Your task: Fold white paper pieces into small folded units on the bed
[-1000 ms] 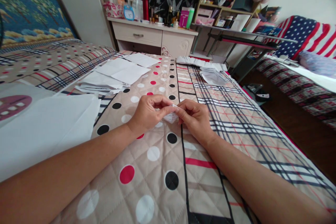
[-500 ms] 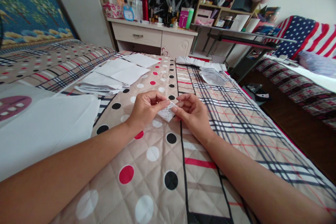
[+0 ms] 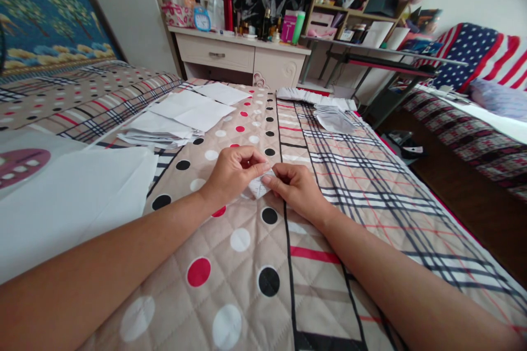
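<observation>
- Pinching small paper piece (image 3: 259, 188) from both sides: left hand (image 3: 237, 173), right hand (image 3: 297, 188), probably to steady it.
- White sheets (image 3: 201, 111) lie leftward, apparently kept within reach.

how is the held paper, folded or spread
Folded: the paper shows a small, creased point between the left hand and right hand.

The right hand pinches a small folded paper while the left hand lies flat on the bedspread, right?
Not quite: the left hand isn't flat; the head view shows it pinching the small folded paper too. The right hand is as stated.
</observation>
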{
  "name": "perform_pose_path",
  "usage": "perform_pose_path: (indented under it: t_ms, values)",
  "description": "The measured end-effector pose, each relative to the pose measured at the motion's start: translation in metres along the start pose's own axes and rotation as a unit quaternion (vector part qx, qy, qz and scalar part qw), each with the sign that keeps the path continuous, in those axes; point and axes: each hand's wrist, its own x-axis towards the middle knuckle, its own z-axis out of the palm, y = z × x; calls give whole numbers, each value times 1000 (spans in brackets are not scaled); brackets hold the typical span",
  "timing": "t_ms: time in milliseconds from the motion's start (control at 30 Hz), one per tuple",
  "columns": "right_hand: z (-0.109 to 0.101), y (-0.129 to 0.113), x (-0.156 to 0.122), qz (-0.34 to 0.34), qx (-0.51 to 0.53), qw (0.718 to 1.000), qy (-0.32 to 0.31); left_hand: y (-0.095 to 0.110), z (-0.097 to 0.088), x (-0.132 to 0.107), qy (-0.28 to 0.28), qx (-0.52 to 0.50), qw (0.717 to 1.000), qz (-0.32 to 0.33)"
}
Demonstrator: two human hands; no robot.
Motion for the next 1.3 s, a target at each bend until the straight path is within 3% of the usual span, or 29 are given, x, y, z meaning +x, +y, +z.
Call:
perform_pose_path:
  t_ms: [100,267,433,567,700,767,1300]
  values:
    - [-3,-1,0,10,15,999,-35,-2,0,0,-26,2,1000,-5]
    - [-3,-7,-2,32,43,998,-39,-2,3,-1,-28,13,1000,-3]
    - [3,-12,-4,15,58,997,-53,2,6,-1,4,69,998,13]
    - [1,-11,-3,47,91,994,26,-1,6,0,9,-14,999,-32]
    - [-2,-8,-2,62,143,977,146,-4,7,1,-53,-76,992,-88]
    - [-2,-7,-1,55,155,971,170,-4,7,0,-77,-78,988,-104]
    - [2,-6,1,48,127,983,125,-7,2,2,-65,39,994,-73]
